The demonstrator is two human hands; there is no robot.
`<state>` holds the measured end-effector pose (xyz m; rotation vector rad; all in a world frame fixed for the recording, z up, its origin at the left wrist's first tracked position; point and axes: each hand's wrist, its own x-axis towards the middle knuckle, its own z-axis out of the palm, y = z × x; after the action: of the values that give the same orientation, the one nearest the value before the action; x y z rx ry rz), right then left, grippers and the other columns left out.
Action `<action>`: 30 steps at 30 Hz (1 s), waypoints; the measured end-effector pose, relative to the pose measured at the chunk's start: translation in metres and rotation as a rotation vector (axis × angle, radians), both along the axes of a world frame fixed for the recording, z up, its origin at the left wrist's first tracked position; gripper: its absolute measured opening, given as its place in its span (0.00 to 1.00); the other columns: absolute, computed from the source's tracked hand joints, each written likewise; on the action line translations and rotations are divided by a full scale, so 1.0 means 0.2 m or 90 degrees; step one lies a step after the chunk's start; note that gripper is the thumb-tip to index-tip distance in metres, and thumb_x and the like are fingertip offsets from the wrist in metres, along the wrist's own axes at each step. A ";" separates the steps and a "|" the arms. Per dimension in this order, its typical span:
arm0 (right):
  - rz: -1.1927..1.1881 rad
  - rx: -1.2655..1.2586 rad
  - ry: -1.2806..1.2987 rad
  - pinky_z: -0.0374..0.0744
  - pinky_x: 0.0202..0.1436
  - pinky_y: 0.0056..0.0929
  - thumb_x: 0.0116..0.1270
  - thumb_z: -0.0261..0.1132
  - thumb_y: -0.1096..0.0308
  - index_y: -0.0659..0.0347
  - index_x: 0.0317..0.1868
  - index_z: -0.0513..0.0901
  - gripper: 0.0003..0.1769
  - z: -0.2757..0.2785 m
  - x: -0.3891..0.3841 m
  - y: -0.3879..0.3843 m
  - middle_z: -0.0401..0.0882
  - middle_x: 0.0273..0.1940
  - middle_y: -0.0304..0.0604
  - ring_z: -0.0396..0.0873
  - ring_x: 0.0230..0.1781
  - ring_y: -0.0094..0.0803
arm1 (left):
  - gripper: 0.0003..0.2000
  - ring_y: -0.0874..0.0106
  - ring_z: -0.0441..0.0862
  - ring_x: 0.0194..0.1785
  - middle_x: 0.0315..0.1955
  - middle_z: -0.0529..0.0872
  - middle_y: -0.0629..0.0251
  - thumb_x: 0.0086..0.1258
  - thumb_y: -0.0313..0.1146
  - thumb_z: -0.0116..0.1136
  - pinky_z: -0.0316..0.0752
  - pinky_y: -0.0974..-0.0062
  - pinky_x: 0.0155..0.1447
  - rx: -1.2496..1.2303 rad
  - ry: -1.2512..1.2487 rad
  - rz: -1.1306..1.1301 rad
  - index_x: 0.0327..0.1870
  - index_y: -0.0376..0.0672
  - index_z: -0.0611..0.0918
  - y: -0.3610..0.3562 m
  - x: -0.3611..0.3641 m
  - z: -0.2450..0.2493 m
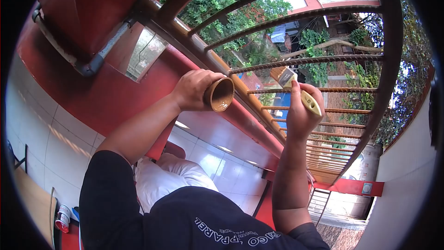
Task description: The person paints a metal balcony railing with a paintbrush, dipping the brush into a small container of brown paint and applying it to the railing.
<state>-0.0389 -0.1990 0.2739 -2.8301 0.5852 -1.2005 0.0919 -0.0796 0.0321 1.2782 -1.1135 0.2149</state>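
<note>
Both hands are occupied: the left hand (196, 89) curls around a brown cup (222, 93), and the right hand (303, 111) grips a paintbrush (287, 78) by its handle, fingers folded in and thumb extended toward the metal band. A metal railing (342, 59) with ribbed bars stands directly ahead, beside a red ledge (152, 92). Pale tiles (69, 139) cover the floor; plants (231, 0) grow beyond the bars, and a pale wall (407, 157) borders the right of the view. The cup is tilted, its mouth exposing glossy brown matter inside. The left forearm extends diagonally forward; the right forearm is nearly vertical in view. The bristles point up and left, overlapping the railing; contact cannot be determined.
</note>
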 end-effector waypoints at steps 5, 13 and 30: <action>-0.035 0.268 -0.210 0.80 0.39 0.24 0.68 0.73 0.73 0.65 0.37 0.84 0.06 -0.17 0.13 -0.11 0.83 0.36 0.38 0.80 0.32 0.23 | 0.39 0.58 0.86 0.48 0.48 0.86 0.64 0.45 0.44 0.84 0.81 0.60 0.51 -0.003 -0.013 -0.001 0.61 0.50 0.75 -0.01 0.00 0.00; -0.090 0.669 -0.329 0.88 0.47 0.33 0.70 0.72 0.70 0.61 0.52 0.78 0.14 -0.18 0.38 -0.28 0.83 0.43 0.46 0.85 0.42 0.34 | 0.36 0.61 0.86 0.46 0.43 0.86 0.67 0.45 0.42 0.82 0.81 0.60 0.48 -0.018 0.017 -0.012 0.59 0.53 0.77 0.00 0.00 0.02; -0.076 0.506 0.758 0.84 0.39 0.27 0.50 0.76 0.81 0.64 0.34 0.86 0.11 0.06 0.76 -0.60 0.87 0.31 0.43 0.87 0.35 0.29 | 0.37 0.59 0.86 0.48 0.47 0.87 0.66 0.46 0.43 0.83 0.80 0.60 0.51 -0.007 0.010 -0.020 0.60 0.53 0.76 0.01 0.00 0.01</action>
<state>0.1135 -0.3186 0.2866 -2.4399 0.9263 0.7568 0.0921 -0.0771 0.0347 1.2503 -1.1171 0.1871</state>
